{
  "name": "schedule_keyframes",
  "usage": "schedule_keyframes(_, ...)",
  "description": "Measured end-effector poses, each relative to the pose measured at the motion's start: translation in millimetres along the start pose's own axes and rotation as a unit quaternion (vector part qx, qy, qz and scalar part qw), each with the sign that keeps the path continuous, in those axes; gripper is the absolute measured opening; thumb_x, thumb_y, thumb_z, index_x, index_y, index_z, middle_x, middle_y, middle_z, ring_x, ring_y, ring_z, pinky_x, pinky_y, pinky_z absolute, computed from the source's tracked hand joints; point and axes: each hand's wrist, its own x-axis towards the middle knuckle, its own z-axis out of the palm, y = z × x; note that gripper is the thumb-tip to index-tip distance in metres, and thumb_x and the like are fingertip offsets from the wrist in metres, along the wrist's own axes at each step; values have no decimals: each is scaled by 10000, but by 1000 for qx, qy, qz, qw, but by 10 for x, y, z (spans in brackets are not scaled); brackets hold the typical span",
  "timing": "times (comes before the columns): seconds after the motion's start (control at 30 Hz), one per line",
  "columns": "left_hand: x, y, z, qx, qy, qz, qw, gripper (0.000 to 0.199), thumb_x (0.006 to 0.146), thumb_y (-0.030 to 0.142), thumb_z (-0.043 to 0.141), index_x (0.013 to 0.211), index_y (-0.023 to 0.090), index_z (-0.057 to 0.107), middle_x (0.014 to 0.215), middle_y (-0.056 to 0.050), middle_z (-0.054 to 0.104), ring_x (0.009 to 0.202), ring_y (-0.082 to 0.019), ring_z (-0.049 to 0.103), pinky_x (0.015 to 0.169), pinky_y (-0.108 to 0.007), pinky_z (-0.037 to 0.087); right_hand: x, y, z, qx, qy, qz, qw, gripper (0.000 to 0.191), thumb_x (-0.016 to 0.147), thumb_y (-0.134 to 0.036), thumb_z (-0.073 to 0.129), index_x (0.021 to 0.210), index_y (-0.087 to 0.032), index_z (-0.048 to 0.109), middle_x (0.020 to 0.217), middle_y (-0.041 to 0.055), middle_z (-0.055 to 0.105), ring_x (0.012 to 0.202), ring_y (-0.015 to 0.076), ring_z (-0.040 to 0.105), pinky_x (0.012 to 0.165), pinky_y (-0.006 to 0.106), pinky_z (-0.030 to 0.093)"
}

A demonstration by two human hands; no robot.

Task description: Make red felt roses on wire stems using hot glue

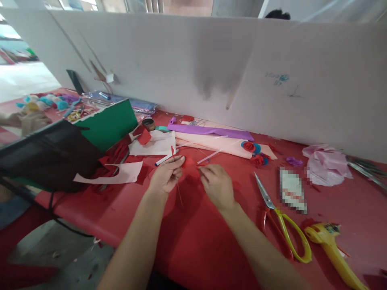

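Over the middle of the red table my left hand [168,174] pinches a thin wire stem [179,190] that hangs below its fingers, with a small red tip [172,150] above them. A red piece of paper or fabric [189,162] spans the gap between my hands; it blends with the table. My right hand [217,184] has its fingertips together at the right edge of this red piece. Scissors [270,205] with red and yellow handles lie right of my right forearm. Beyond them is a yellow glue gun [331,247].
Purple roll [211,131], peach roll [211,144] and red-blue flowers [249,146] lie behind my hands. Pink paper scrap [121,172], black bag [51,157] and green board [105,125] stand left. Pink plastic [326,164] lies right. Another person's hands [33,121] are far left.
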Motion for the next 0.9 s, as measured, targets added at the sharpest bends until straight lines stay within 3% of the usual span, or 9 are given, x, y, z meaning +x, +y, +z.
schedule_keyframes(0.13,-5,3,-10,-8,-24,-25,999,211,556,77,793,671,89,616,479,91,427,361,21,297,342,-107,198,-46,-88,115,-26,-57,-32,998,244,797,-144,570,984,-173,725,883,102,701,895,268,576,840,391,449)
schedule_keyframes(0.27,-38,-96,41,27,-50,-45,997,210,574,119,800,699,92,633,501,73,446,367,17,304,354,-125,187,-197,8,-90,112,-11,62,992,238,843,-192,518,974,-168,715,917,89,710,875,236,595,846,380,447)
schedule_keyframes(0.33,-82,-183,105,63,-64,-55,994,224,564,150,814,687,99,633,500,65,462,370,8,306,365,-147,183,-261,57,-217,248,5,161,955,239,871,-312,523,944,-183,710,894,73,712,826,211,617,775,345,472)
schedule_keyframes(0.4,-147,-289,192,102,-82,-57,990,242,553,192,825,680,107,638,511,53,490,382,-3,313,383,-172,187,-313,92,-302,383,0,246,890,281,828,-420,584,965,-199,693,886,59,707,798,199,626,679,302,483)
schedule_keyframes(0.5,-265,-460,340,155,-106,-43,981,246,558,241,820,674,112,646,550,34,529,416,-20,331,416,-195,208,-377,160,-346,477,9,295,828,316,690,-426,723,905,-197,685,824,35,694,737,183,615,602,267,465)
schedule_keyframes(0.6,-360,-615,492,184,-103,-22,977,253,584,258,803,734,118,654,625,26,552,466,-31,361,456,-196,246,-434,294,-382,468,65,298,830,232,649,-359,762,788,-187,690,741,10,676,698,159,591,665,279,459)
schedule_keyframes(0.7,-403,-751,652,154,-104,-32,982,279,666,340,751,827,141,639,654,43,507,478,-36,368,478,-194,265,-476,448,-485,423,166,317,833,229,662,-345,759,823,-192,705,765,6,681,715,153,581,707,286,449)
schedule_keyframes(0.8,-398,-873,800,122,-110,-59,985,284,734,397,691,810,130,634,661,26,498,487,-41,389,482,-191,271,-500,541,-616,430,262,360,785,271,624,-344,783,829,-184,706,690,-19,650,612,121,533,604,257,424)
schedule_keyframes(0.9,-370,-970,913,100,-136,-100,981,268,729,359,712,778,104,644,618,12,498,497,-45,396,480,-178,273,-499,579,-698,475,313,369,735,256,591,-313,800,782,-183,690,620,-51,607,538,90,468,530,232,379)
